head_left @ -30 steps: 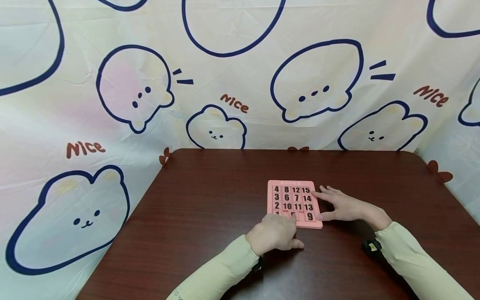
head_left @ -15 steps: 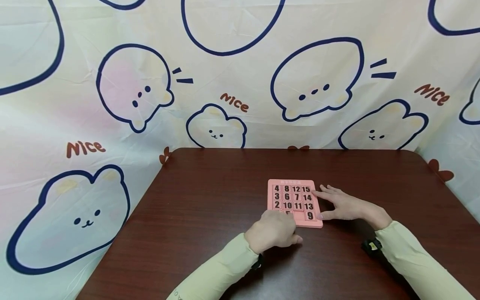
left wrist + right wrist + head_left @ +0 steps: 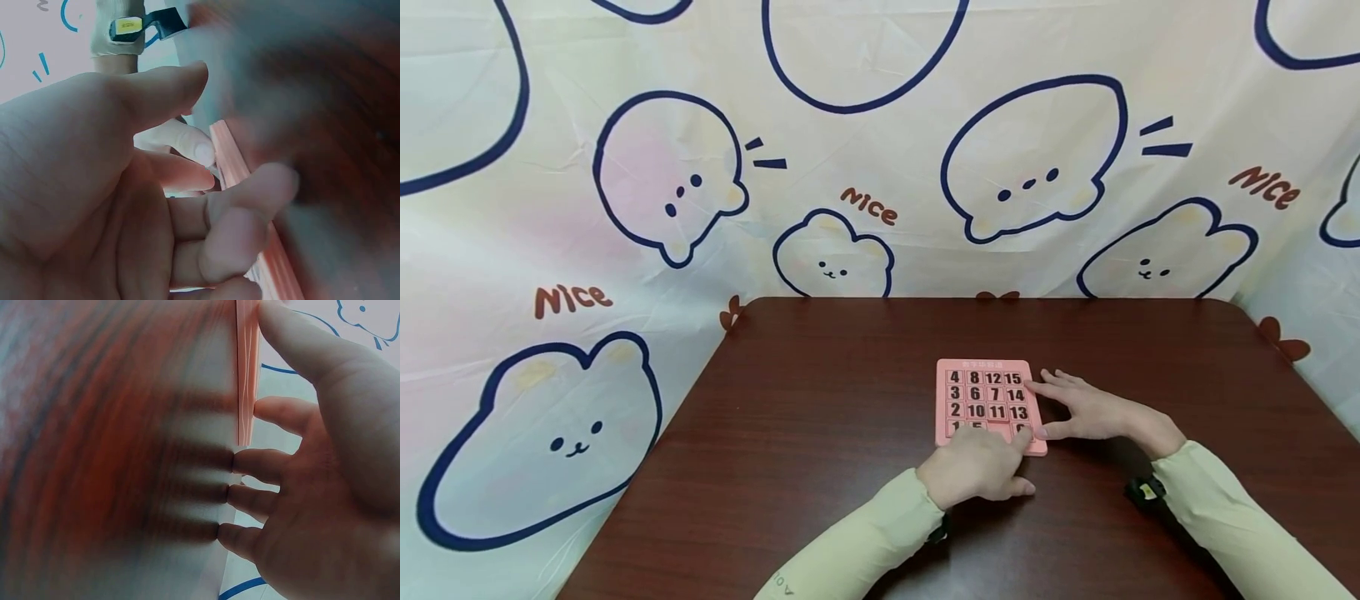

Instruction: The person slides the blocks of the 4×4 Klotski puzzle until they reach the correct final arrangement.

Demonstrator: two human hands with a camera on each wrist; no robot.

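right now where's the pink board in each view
Head: board, right of and below centre.
Left wrist: only its edge, slanting from the middle down to the bottom, partly hidden.
Right wrist: edge upright at top, right of centre.
Shared landmark: dark table.

My left forearm (image 3: 865,533), in a pale green sleeve, slants inward and forward, and my left hand (image 3: 977,467) is turned back up, its index finger (image 3: 184,172) reaching out nearly straight while the other three fingers (image 3: 236,240) bend in toward the palm. My left thumb (image 3: 165,90) juts out, well apart from them. My right forearm (image 3: 1232,508), sleeved alike, comes in from the other side, and my right hand (image 3: 1090,414) lies palm down, its fingers (image 3: 284,417) spread with gaps between them and my right thumb (image 3: 1056,430) stretched away from them, near my left index fingertip.
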